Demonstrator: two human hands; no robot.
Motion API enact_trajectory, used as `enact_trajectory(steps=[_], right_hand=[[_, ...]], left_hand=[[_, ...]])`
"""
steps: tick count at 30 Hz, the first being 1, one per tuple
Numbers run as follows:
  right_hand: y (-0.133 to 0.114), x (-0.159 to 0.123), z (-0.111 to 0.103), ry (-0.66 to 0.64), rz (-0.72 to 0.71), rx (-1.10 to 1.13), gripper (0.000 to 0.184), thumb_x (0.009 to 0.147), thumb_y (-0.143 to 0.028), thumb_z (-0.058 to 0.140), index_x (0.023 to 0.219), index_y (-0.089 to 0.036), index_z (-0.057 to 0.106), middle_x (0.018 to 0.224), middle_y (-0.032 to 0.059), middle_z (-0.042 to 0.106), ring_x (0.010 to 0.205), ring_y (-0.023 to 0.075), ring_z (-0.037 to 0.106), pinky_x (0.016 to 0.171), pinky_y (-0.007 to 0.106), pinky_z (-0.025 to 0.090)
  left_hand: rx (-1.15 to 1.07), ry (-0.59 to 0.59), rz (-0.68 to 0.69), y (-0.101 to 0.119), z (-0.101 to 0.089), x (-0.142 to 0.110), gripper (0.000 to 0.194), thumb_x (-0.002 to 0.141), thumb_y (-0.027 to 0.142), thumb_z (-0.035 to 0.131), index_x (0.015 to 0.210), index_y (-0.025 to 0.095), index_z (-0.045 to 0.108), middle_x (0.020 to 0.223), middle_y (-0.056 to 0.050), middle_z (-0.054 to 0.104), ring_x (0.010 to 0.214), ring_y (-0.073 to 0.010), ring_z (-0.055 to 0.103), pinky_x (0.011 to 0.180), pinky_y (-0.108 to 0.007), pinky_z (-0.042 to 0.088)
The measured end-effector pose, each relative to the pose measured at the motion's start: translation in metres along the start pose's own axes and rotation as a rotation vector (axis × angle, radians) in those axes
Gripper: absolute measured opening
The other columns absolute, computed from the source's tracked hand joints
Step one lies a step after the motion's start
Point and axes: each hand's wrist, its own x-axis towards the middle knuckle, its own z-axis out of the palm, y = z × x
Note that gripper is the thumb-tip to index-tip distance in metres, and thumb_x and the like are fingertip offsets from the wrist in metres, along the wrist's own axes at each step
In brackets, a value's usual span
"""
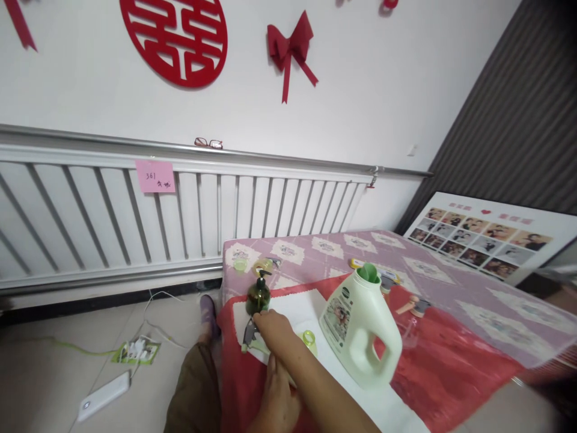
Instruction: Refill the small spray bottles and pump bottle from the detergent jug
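Note:
My right hand point(274, 329) reaches across a white cloth point(306, 307) on the table. Its fingers are curled down onto a grey trigger spray head point(249, 337) lying at the cloth's left edge. Just beyond the hand stands a dark green pump bottle point(258, 294). My left hand point(276, 397) lies flat on the near part of the cloth, its fingertips tucked under my right wrist, holding nothing I can see. A small green cap point(309, 340) sits to the right of my right hand. A large pale green detergent jug point(360, 334) stands beside it.
The table carries a red cloth point(451, 367) over a pink patterned one point(451, 264), with a clear spray bottle point(412, 319) and small items behind the jug. A white radiator point(135, 222) lines the wall. A photo board point(491, 234) leans at right. A power bank point(103, 396) and cables lie on the floor.

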Motion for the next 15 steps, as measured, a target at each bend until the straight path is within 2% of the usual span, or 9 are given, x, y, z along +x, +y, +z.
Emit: enact_trajectory(steps=[5,9,12,15], right_hand=[[0.002,0.005,0.013,-0.04,0.038,-0.026,0.024,0.09,-0.032,0.057,0.109,-0.017,0.059,0.11,0.0046,0.063,0.094,0.018,0.063,0.081,0.039,0.053],[-0.001,0.0,0.007,0.012,0.066,0.002,0.018,0.088,-0.026,0.058,0.103,-0.017,0.061,0.105,0.0052,0.065,0.094,0.02,0.062,0.078,0.037,0.052],[-0.01,-0.019,-0.005,0.096,0.051,0.067,0.02,0.082,-0.017,0.059,0.102,-0.02,0.063,0.102,0.0068,0.067,0.096,0.0244,0.062,0.075,0.034,0.05],[-0.016,-0.055,-0.01,0.184,0.031,0.152,0.027,0.084,-0.018,0.053,0.108,-0.026,0.061,0.105,0.0043,0.068,0.098,0.0225,0.062,0.08,0.032,0.049]], left_hand=[[0.112,-0.103,-0.105,-0.012,-0.002,-0.013,0.081,0.069,0.03,0.057,0.141,0.008,0.028,0.149,-0.019,0.03,0.142,-0.0302,0.017,0.116,-0.04,0.018],[0.189,-0.128,-0.168,-0.017,0.002,-0.022,0.083,0.066,0.028,0.056,0.141,0.005,0.03,0.151,-0.018,0.026,0.142,-0.0301,0.018,0.116,-0.039,0.018],[0.218,-0.09,-0.172,-0.023,0.002,-0.029,0.079,0.064,0.026,0.057,0.138,0.007,0.037,0.148,-0.018,0.033,0.139,-0.0327,0.024,0.114,-0.042,0.022],[0.219,-0.066,-0.154,-0.033,-0.01,-0.034,0.066,0.064,0.03,0.058,0.129,0.017,0.052,0.141,-0.014,0.046,0.133,-0.0329,0.037,0.111,-0.042,0.03]])
